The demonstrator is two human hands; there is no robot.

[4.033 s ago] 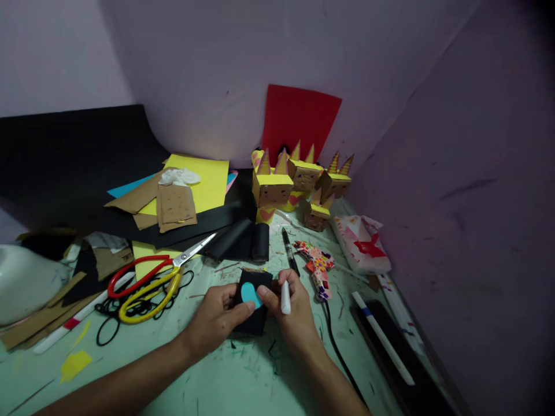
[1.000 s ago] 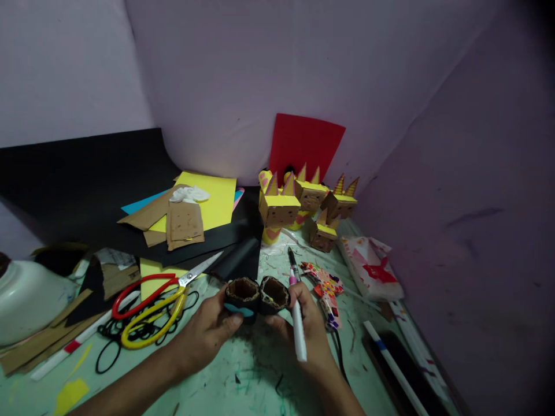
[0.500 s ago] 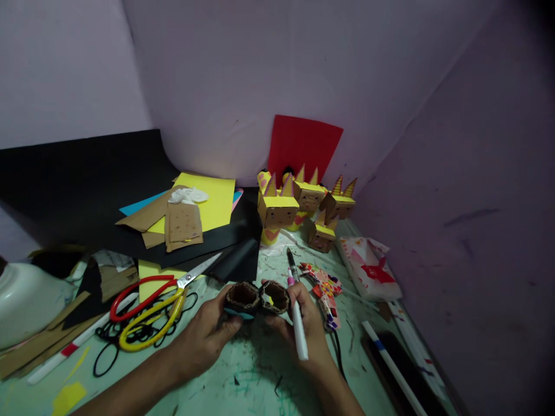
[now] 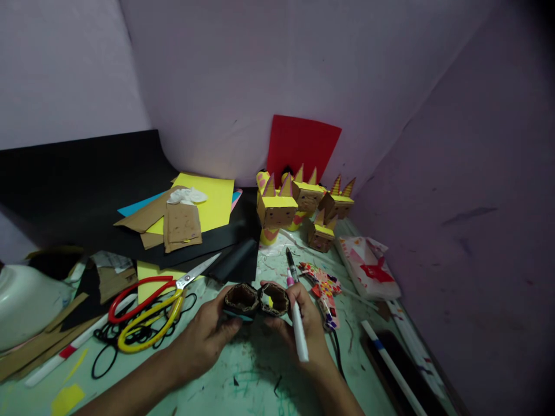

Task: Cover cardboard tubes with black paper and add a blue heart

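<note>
Two short cardboard tubes with dark outsides are held side by side, touching, with their open ends facing up. My left hand grips the left tube, which has a blue strip low on its front. Around the right tube are the fingers of my right hand, and a bit of yellow shows inside it. A white marker with a pink band also lies in my right hand, between thumb and fingers. Just beyond that hand is a dark-tipped pen or brush, its lower part hidden.
Red-and-yellow scissors lie over black cords at left, near a white bottle. Behind are coloured papers and cardboard figures with yellow horns. A patterned glue gun, tissue pack and white marker lie right.
</note>
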